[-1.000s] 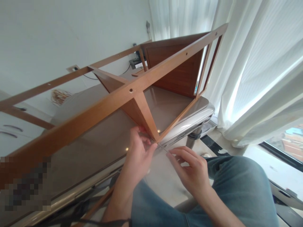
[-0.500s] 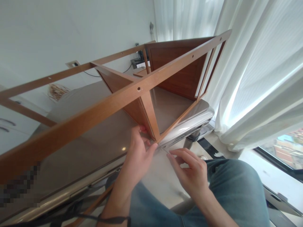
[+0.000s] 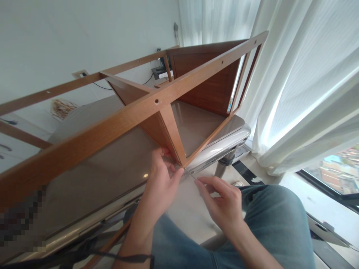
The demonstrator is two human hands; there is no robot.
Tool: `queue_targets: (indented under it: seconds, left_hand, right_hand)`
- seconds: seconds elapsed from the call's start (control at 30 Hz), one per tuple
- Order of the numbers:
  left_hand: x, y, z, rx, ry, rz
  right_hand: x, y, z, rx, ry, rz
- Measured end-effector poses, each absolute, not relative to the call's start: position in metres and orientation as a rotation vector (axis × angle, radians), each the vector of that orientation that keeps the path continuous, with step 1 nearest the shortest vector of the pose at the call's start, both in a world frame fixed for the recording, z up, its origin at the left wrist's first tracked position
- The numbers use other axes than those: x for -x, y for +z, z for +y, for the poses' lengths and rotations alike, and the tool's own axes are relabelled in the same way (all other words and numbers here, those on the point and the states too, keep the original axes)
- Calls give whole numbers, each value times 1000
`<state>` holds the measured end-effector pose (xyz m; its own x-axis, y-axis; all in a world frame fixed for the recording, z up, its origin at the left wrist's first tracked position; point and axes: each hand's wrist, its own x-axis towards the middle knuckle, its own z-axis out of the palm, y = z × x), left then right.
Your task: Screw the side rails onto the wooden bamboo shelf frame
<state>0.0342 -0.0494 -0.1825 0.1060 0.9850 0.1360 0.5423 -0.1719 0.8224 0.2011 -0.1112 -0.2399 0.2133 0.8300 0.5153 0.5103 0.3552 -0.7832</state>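
Observation:
A wooden furniture frame with reddish-brown panels lies across a shiny grey table. My left hand is closed round the lower end of an upright divider, its thumb at the corner nearest me. From that corner a thin metal rod, perhaps a hex key, sticks out down and to the right. My right hand pinches the rod's outer end between thumb and fingertips. Whatever the rod's inner tip meets is hidden by my left thumb and the wood.
The table's rounded metallic edge runs below the frame. My jeans-clad knee is at the lower right. White curtains hang beside a window on the right. A dark strap crosses near my left forearm.
The whole view has shifted a little, so the frame sits slightly further left and higher. Both hands stay at the same corner, and my right fingers pinch the rod more closely.

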Motion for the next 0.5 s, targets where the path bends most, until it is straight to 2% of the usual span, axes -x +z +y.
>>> queue_targets:
  seconds: [0.2, 0.5]
  left_hand:
    - [-33, -185, -48, -1772, 929, 1469]
    - [-34, -184, -49, -1759, 920, 1490]
  right_hand:
    - [-199, -242, -111, 1305, 491, -1355]
    - [-195, -242, -110, 1241, 896, -1088]
